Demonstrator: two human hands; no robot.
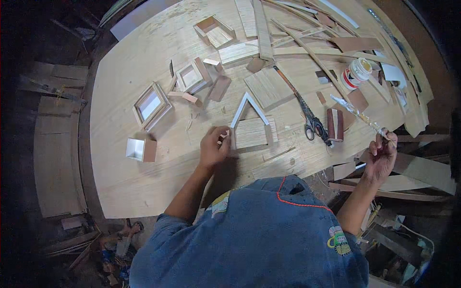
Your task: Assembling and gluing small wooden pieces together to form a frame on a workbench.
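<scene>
Head view: the left hand (pixel 213 146) pinches a small wood strip (pixel 224 136), fingers closed on it, touching the left side of the house-shaped frame (pixel 250 126) near the workbench's (pixel 134 187) near edge. The frame lies just right of those fingers, its peak pointing toward the far edge. The right hand (pixel 382 156), well apart off the right edge, grips a thin clear stick (pixel 360 115) slanting up-left. One scissors (pixel 309 120), one glue jar (pixel 356 73), two open boxes (pixel 141 149).

The left hand (pixel 213 146) hides most of the small wood piece (pixel 224 136) it pinches.
</scene>
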